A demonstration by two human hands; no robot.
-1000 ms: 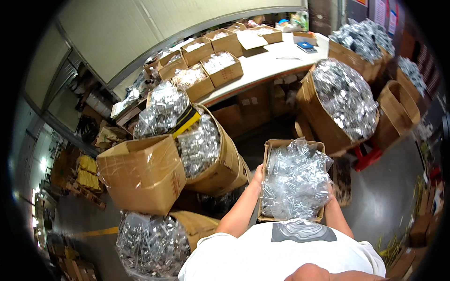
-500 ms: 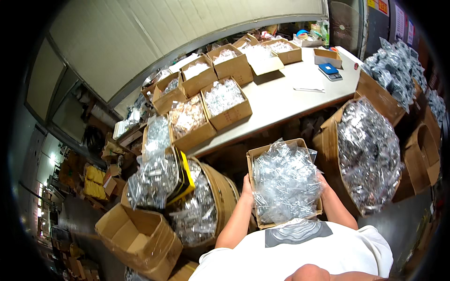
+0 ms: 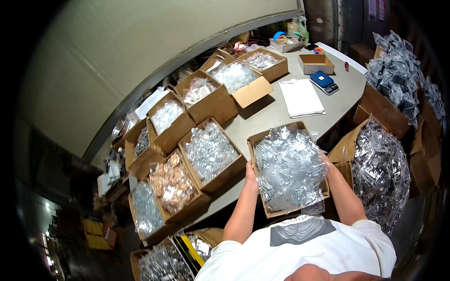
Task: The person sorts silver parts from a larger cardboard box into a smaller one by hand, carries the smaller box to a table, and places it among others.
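Between my two hands is an open cardboard box, held in front of my chest at the table's near edge. Clear plastic bags of screws or similar slim metal parts heap it to the brim. My left hand grips the box's left wall, and my right hand grips its right side, fingers partly hidden. Left of the held box, on the table, sits a box of bagged silvery parts. Beside that stands a box of bagged copper-coloured parts.
More filled boxes line the table's back and left. A clipboard with white paper, a blue-topped scale and a shallow box lie to the right. Large cartons with bagged metal parts crowd the right side.
The held box has come closer to the table, its far edge now overlapping the tabletop in view. My view has shifted, so the table and its boxes appear nearer and lower. Both hands keep their grip.
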